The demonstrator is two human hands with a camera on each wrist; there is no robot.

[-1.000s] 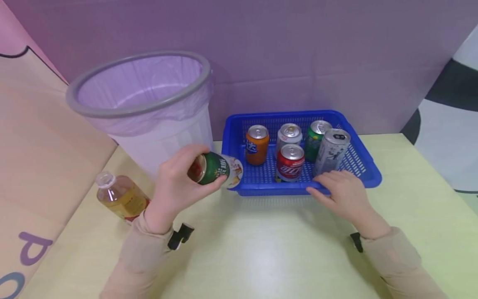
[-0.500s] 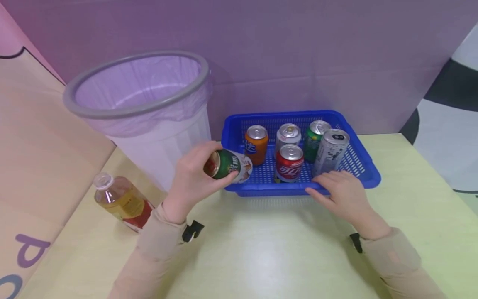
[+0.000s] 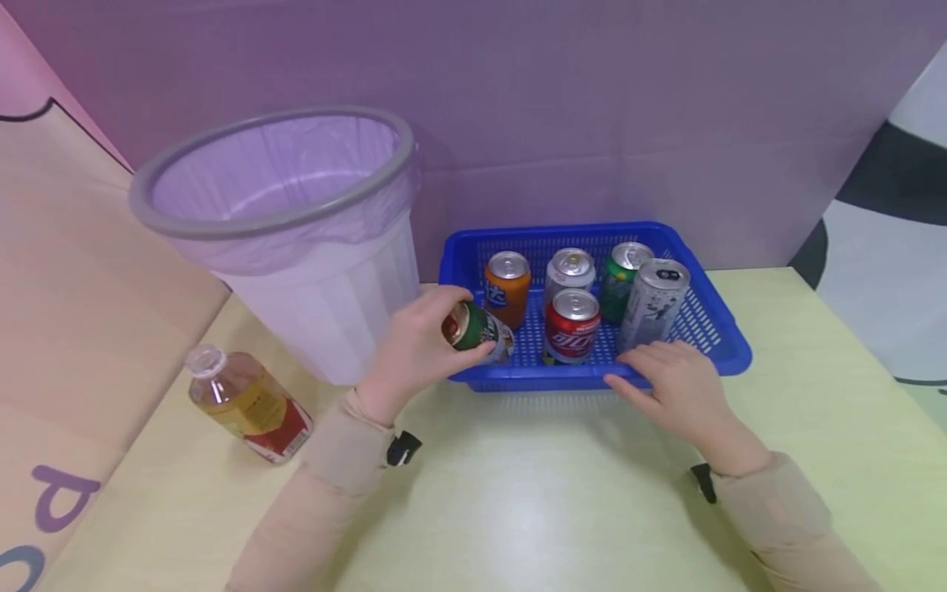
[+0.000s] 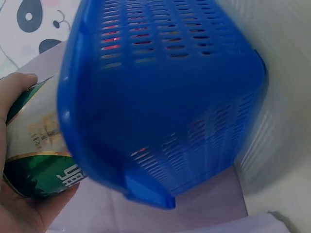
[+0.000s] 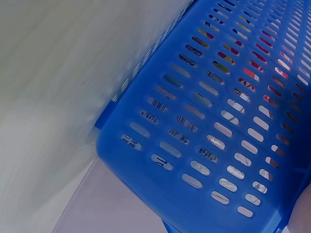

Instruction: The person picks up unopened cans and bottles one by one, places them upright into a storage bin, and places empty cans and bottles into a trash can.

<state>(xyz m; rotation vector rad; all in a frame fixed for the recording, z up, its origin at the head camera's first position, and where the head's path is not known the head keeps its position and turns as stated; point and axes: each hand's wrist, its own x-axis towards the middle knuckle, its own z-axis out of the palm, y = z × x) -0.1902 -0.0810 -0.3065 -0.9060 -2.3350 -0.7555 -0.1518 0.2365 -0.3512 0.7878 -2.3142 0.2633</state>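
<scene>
My left hand (image 3: 423,344) grips a green and white drink can (image 3: 481,327), tilted over the front left corner of the blue plastic basket (image 3: 547,378). In the left wrist view, the thumb and fingers wrap the can (image 4: 36,141) beside the basket's rim. My right hand (image 3: 675,385) holds the basket's front rim, fingers over the top and thumb on the outer side. Inside the basket stand an orange can (image 3: 507,288), a red can (image 3: 572,329), a white can (image 3: 570,271), a green can (image 3: 620,284) and a tall silver can (image 3: 653,304).
Left of the basket stands a white waste bin (image 3: 325,296) with a grey rim and a liner. A clear bottle of amber drink (image 3: 251,403) stands on the pale table (image 3: 518,501) in front of the bin. A purple wall panel (image 3: 555,107) rises behind.
My left hand has moved right with the green and white can, from beside the basket to over its front left corner. The right hand has stayed on the rim.
</scene>
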